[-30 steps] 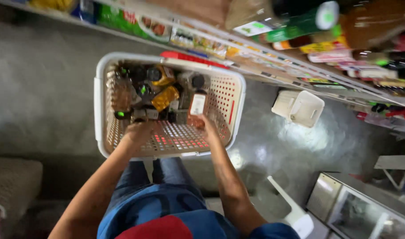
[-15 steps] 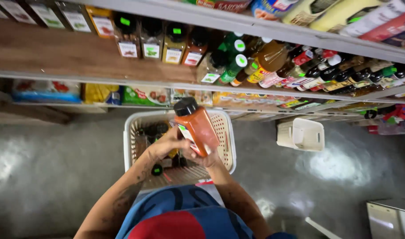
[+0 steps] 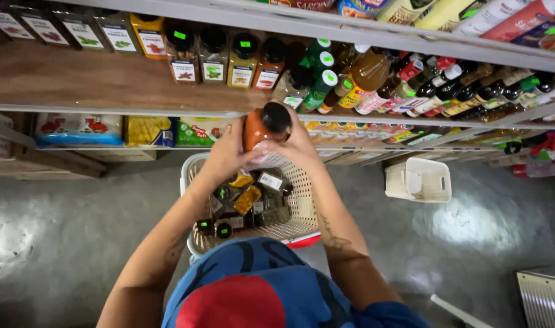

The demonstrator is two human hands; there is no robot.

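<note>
Both my hands hold one jar of orange-red spice with a black lid (image 3: 264, 126), raised just below the edge of a wooden shelf (image 3: 107, 85). My left hand (image 3: 226, 155) wraps its left side and my right hand (image 3: 298, 146) its right side. Under my hands stands a white plastic basket (image 3: 298, 203) holding several more spice jars and packets. A row of similar black-lidded spice jars (image 3: 213, 58) stands on the shelf right above.
Green-capped and dark sauce bottles (image 3: 411, 85) crowd the shelf to the right. Bagged goods (image 3: 144, 130) lie on a lower shelf at left. A second small white basket (image 3: 420, 179) sits on the grey concrete floor at right. A metal box corner (image 3: 544, 297) shows bottom right.
My hands lifted the orange-red jar out of the basket and up toward the shelf edge. My view tilted up from the basket to the shelves.
</note>
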